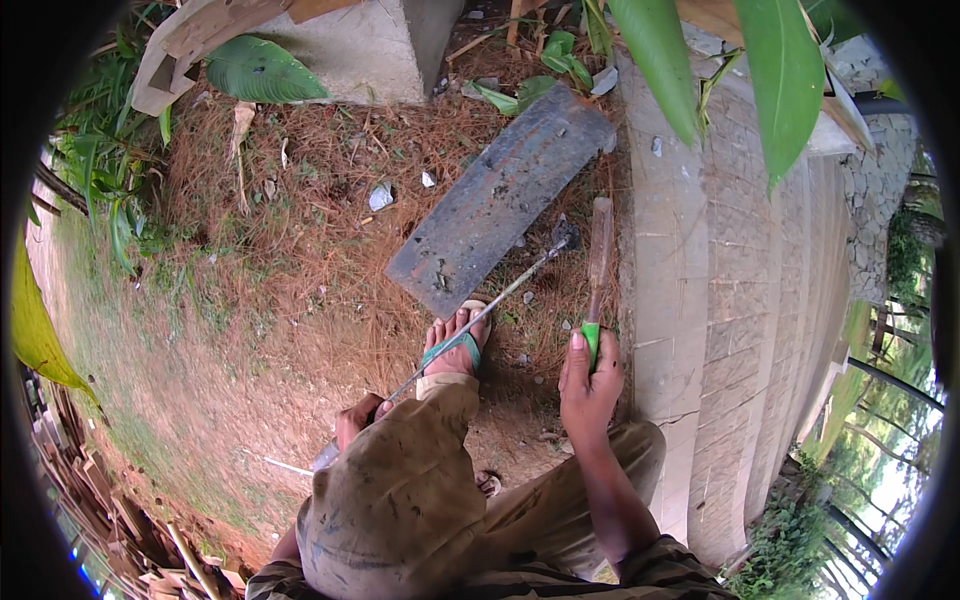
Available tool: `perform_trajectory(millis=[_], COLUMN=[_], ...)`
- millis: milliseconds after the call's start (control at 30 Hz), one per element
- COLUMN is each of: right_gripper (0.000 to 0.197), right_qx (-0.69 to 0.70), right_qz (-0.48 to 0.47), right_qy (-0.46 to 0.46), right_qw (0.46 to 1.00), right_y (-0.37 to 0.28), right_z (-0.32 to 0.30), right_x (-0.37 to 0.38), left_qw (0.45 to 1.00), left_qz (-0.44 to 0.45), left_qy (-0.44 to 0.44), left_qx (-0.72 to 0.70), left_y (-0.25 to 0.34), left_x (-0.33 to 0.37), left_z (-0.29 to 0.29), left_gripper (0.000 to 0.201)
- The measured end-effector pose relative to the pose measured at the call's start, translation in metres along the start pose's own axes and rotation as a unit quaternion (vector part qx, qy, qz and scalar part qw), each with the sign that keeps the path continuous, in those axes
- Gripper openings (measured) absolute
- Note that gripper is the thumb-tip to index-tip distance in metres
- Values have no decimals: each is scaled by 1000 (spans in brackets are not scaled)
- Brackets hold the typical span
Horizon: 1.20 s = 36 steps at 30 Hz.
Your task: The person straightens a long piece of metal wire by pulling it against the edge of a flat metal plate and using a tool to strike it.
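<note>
My right hand [592, 385] is closed around the green handle of a tool with a long, flat, brown blade [600, 250], which points away from me; its exact kind is unclear. At the left, my left hand [357, 420] is partly hidden behind my raised knee, its fingers wrapped round a thin metal rod [505, 293]. The rod slants up to the right, over my sandalled foot [455, 348], and ends in a dark lump [566, 236]. Beyond the foot a scuffed, dark grey metal plate [500, 195] lies slantwise on the ground, its near end by my toes.
A stone-block surface [740, 300] runs along the right side. A concrete block [370, 50] stands at the far left, with large green leaves [785, 80] overhanging at the top right. Dry pine needles and pale stone chips [381, 196] cover the ground. Wood scraps [110, 510] are piled lower left.
</note>
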State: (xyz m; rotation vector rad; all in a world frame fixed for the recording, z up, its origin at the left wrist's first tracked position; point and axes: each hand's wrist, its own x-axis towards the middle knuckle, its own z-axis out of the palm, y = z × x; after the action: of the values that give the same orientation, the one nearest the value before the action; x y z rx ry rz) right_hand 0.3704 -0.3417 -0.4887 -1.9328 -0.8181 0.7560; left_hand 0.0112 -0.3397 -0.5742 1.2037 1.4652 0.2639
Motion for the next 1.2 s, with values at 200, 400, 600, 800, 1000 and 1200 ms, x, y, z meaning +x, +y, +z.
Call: perform_trajectory(millis=[200,400,600,800,1000,1200], right_gripper=[20,22,23,23,23,23], right_qx=[17,-7,-82,-56,-68,-115], right_qz=[-48,-59,-52,3,-15,-55], right_qy=[61,23,-12,-32,-39,-50], right_qw=[997,998,995,998,997,991], right_y=[-29,-20,-3,0,14,15], right_z=[-2,-6,-9,-10,-14,-11], right_x=[15,14,2,1,-2,-4], left_qw=[982,987,979,978,982,983], left_qz=[45,39,38,-40,-30,-21], left_qy=[115,75,69,63,57,51], left_qx=[143,134,186,194,179,175], left_y=[33,24,38,40,42,41], left_x=[4,14,19,5,-1,-3], left_z=[6,-13,-28,-18,-11,-12], left_gripper=[41,43,43,42,42,43])
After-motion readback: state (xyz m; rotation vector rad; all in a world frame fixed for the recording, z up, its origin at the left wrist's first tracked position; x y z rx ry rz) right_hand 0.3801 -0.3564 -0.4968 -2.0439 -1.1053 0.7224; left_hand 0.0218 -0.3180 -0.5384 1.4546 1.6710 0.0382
